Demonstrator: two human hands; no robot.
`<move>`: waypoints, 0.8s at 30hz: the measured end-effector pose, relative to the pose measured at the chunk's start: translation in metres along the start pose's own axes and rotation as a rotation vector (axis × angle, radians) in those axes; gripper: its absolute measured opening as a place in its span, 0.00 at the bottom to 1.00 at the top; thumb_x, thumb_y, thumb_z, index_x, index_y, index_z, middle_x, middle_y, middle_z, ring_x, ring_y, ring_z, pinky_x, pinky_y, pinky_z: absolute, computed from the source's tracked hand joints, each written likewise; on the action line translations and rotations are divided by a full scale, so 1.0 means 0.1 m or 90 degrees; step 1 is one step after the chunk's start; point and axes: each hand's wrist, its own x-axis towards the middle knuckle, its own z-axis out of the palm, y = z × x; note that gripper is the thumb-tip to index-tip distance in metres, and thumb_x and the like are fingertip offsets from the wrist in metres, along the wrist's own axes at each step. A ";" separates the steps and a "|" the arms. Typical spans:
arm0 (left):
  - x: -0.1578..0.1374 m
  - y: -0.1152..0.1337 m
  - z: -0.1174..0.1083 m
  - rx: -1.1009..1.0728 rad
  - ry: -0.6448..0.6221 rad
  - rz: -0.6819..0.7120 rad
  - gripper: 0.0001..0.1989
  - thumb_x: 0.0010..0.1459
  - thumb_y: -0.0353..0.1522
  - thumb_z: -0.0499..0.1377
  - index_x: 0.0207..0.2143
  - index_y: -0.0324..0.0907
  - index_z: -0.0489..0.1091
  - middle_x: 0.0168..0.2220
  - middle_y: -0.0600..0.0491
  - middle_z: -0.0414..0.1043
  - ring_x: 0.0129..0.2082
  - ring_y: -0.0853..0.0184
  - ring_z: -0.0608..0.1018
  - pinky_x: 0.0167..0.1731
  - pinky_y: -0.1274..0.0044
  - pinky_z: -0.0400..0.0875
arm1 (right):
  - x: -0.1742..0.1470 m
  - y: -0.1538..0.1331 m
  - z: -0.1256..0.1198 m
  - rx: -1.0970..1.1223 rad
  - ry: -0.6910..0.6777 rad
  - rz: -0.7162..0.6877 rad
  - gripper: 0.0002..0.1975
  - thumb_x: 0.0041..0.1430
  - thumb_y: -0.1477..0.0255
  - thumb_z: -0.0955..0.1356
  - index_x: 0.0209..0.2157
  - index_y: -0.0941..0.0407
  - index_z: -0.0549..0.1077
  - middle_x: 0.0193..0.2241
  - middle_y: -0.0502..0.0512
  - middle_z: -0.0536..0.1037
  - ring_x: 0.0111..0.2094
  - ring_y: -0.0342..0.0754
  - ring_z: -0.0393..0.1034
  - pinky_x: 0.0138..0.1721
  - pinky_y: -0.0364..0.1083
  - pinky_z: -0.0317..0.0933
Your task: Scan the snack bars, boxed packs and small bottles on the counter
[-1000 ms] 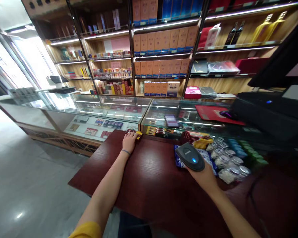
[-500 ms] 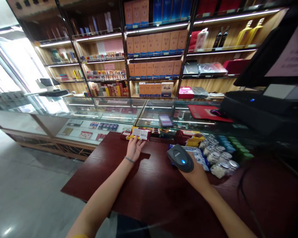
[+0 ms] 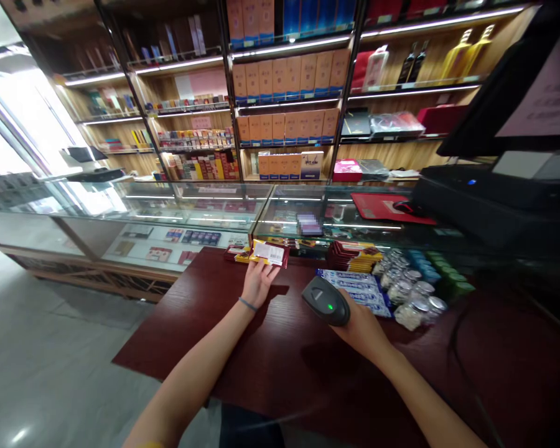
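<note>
My left hand [image 3: 259, 283] is closed on a flat red and yellow snack packet [image 3: 269, 253], its white label and barcode turned up toward me. Under and left of it lie more red and yellow packets [image 3: 236, 252] on the dark wooden table [image 3: 205, 311]. My right hand [image 3: 359, 323] grips a black barcode scanner [image 3: 325, 301] with a green light glowing on top. The scanner's nose points left and forward, toward the packet but apart from it. Its handle is mostly hidden by my fingers.
Right of the scanner lie blue and white packs [image 3: 354, 287], with a stack of red and yellow packets [image 3: 354, 255] behind. Several lidded jars [image 3: 410, 314] and green-topped containers [image 3: 452, 280] stand further right. A glass display counter [image 3: 191, 211] borders the table's far side.
The packet has been lifted slightly and shifted right in my left hand. My right hand has moved the scanner left, closer to it. The scanner's light went from blue to green.
</note>
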 end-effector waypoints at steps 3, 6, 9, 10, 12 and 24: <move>0.01 0.00 -0.02 0.031 0.003 -0.001 0.12 0.58 0.29 0.63 0.43 0.46 0.67 0.47 0.53 0.75 0.47 0.67 0.78 0.56 0.62 0.69 | 0.01 -0.03 -0.04 0.022 0.040 0.027 0.22 0.52 0.69 0.68 0.50 0.50 0.65 0.35 0.55 0.81 0.36 0.58 0.78 0.31 0.46 0.63; 0.01 0.02 0.00 0.093 -0.009 0.012 0.16 0.53 0.30 0.67 0.43 0.46 0.68 0.45 0.54 0.76 0.44 0.68 0.78 0.52 0.65 0.72 | 0.04 -0.04 -0.12 0.063 0.095 0.068 0.20 0.51 0.68 0.69 0.48 0.49 0.66 0.35 0.53 0.81 0.38 0.56 0.78 0.33 0.45 0.65; 0.00 0.04 0.06 0.199 -0.014 0.037 0.21 0.50 0.33 0.69 0.46 0.45 0.70 0.44 0.52 0.76 0.41 0.67 0.79 0.44 0.70 0.75 | 0.08 -0.01 -0.26 0.108 0.178 0.094 0.22 0.51 0.67 0.69 0.49 0.50 0.67 0.37 0.54 0.81 0.41 0.56 0.78 0.37 0.47 0.67; 0.00 0.04 0.08 0.232 -0.015 0.040 0.22 0.50 0.35 0.69 0.47 0.44 0.70 0.44 0.51 0.76 0.40 0.67 0.79 0.42 0.72 0.76 | 0.09 0.01 -0.32 0.123 0.205 0.101 0.22 0.50 0.66 0.70 0.49 0.50 0.67 0.37 0.54 0.81 0.42 0.56 0.77 0.39 0.48 0.67; 0.03 0.03 0.16 0.290 -0.012 0.032 0.24 0.49 0.38 0.69 0.49 0.43 0.71 0.44 0.50 0.77 0.38 0.66 0.80 0.38 0.74 0.76 | 0.10 0.08 -0.43 0.151 0.249 0.115 0.23 0.50 0.66 0.70 0.49 0.51 0.68 0.37 0.55 0.81 0.42 0.55 0.77 0.41 0.49 0.68; 0.23 -0.35 1.33 0.720 -0.135 0.326 0.12 0.54 0.32 0.65 0.42 0.49 0.78 0.38 0.51 0.79 0.42 0.58 0.79 0.49 0.72 0.69 | -0.02 0.51 -1.07 0.212 0.423 0.186 0.28 0.51 0.59 0.71 0.51 0.57 0.70 0.37 0.60 0.81 0.40 0.56 0.77 0.40 0.52 0.70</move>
